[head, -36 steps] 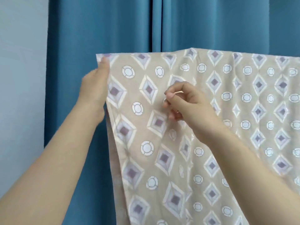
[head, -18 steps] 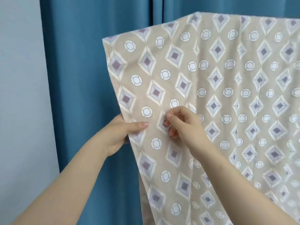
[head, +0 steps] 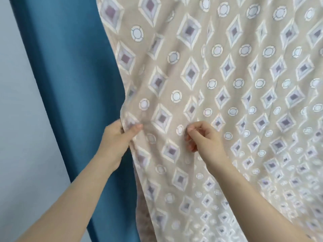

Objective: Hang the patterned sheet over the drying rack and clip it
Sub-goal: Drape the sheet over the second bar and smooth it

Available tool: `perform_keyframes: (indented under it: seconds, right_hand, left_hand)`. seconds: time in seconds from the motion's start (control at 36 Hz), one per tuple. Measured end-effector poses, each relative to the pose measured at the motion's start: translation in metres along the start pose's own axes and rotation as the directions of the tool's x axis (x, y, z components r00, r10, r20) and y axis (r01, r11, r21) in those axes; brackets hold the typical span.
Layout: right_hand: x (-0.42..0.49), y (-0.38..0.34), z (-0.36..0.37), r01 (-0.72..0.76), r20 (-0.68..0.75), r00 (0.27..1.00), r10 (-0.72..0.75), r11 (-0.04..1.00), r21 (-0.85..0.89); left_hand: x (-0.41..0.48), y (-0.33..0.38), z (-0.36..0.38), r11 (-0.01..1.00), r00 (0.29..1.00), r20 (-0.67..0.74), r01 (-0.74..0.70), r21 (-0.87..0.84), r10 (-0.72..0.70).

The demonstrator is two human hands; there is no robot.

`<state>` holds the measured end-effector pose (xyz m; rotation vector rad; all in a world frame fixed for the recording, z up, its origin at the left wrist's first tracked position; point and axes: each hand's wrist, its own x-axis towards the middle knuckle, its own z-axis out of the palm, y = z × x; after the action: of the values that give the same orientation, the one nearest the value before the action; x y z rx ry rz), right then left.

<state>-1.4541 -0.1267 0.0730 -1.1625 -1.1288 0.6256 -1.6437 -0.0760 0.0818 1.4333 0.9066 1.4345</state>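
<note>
Gripping the patterned sheet (head: 227, 84) at its left edge: left hand (head: 117, 138), thumb lying in front. Sheet is hanging before a blue curtain (head: 70, 84). Right hand (head: 204, 138) is resting curled fingers against the sheet's face; whether it is pinching cloth, cannot tell.

The left hand (head: 118, 139) grips the sheet (head: 192, 75) at its left edge, thumb on the front face, fingers behind. Level with that grip and to its right, the right hand (head: 203, 139) pinches the sheet's front face. The sheet spreads above, below and right of the 2 grips. Behind it, and left of the left grip, hangs the curtain (head: 70, 84). The wall (head: 17, 137) lies farther left.
</note>
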Motion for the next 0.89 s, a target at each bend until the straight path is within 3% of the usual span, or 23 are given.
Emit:
perform_keyframes:
  seconds: [0.06,0.11,0.19,0.22,0.31,0.36,0.42,0.47,0.53,0.56,0.61,0.67,0.69,0.75,0.81,0.83,0.89]
  right_hand:
    - [-0.008,0.011,0.002,-0.043,0.003,0.999,0.043,0.999,-0.024]
    - [-0.017,0.022,0.005,-0.089,0.007,0.996,0.089,0.996,-0.017]
    - [-0.031,0.036,0.008,-0.136,-0.007,0.991,0.136,0.991,-0.009]
    - [-0.036,0.041,0.008,-0.149,-0.019,0.989,0.149,0.989,-0.008]
    - [-0.047,0.053,0.006,-0.157,-0.074,0.985,0.157,0.988,-0.005]
    - [-0.052,0.059,0.003,-0.163,-0.107,0.981,0.163,0.987,0.005]
    - [-0.057,0.065,0.000,-0.181,-0.126,0.975,0.182,0.983,0.016]
    - [-0.062,0.072,-0.002,-0.205,-0.150,0.968,0.203,0.979,0.004]
    - [-0.066,0.078,-0.003,-0.229,-0.166,0.960,0.224,0.973,-0.013]
    - [-0.068,0.080,-0.004,-0.243,-0.169,0.957,0.237,0.970,-0.015]
    - [-0.071,0.083,-0.005,-0.256,-0.178,0.951,0.251,0.967,-0.005]
    - [-0.073,0.087,-0.007,-0.259,-0.188,0.949,0.255,0.966,0.001]
    - [-0.075,0.088,-0.008,-0.263,-0.187,0.948,0.257,0.965,-0.003]
    - [-0.077,0.091,-0.009,-0.280,-0.186,0.944,0.272,0.960,-0.017]
    - [-0.079,0.094,-0.008,-0.300,-0.190,0.938,0.290,0.953,-0.029]
    - [-0.080,0.096,-0.007,-0.309,-0.190,0.936,0.297,0.951,-0.034]
    - [-0.084,0.100,-0.005,-0.325,-0.188,0.932,0.311,0.945,-0.044]
  left_hand:
    - [0.000,-0.003,-0.006,0.985,0.992,-0.125,-0.034,-0.168,0.013]
    - [-0.008,-0.009,-0.010,0.971,0.998,-0.061,-0.024,-0.238,0.009]
    - [-0.036,-0.026,-0.008,0.992,0.959,0.258,0.125,-0.001,-0.120]
    - [-0.044,-0.034,-0.007,0.985,0.938,0.306,0.142,0.096,-0.165]
    - [-0.056,-0.053,-0.012,0.974,0.981,0.139,0.107,0.198,-0.136]
    - [-0.055,-0.063,-0.022,0.990,0.994,-0.061,0.093,0.103,-0.087]
    - [-0.058,-0.071,-0.029,0.995,0.985,-0.150,0.069,-0.075,-0.080]
    - [-0.063,-0.079,-0.029,0.986,0.988,-0.042,0.144,-0.083,-0.148]
    - [-0.071,-0.087,-0.024,0.963,0.945,0.187,0.254,0.091,-0.267]
    - [-0.074,-0.089,-0.021,0.946,0.930,0.206,0.269,0.183,-0.304]
    - [-0.074,-0.094,-0.023,0.953,0.971,0.014,0.232,0.195,-0.240]
    - [-0.068,-0.099,-0.028,0.983,0.956,-0.261,0.163,0.081,-0.137]
    - [-0.065,-0.100,-0.031,0.992,0.946,-0.306,0.122,0.029,-0.108]
    - [-0.062,-0.102,-0.034,0.987,0.971,-0.181,0.158,-0.013,-0.157]
    - [-0.064,-0.108,-0.033,0.939,0.937,0.126,0.306,0.154,-0.326]
    - [-0.066,-0.111,-0.034,0.911,0.904,0.204,0.319,0.261,-0.376]
    - [-0.067,-0.116,-0.036,0.888,0.942,0.082,0.274,0.369,-0.324]
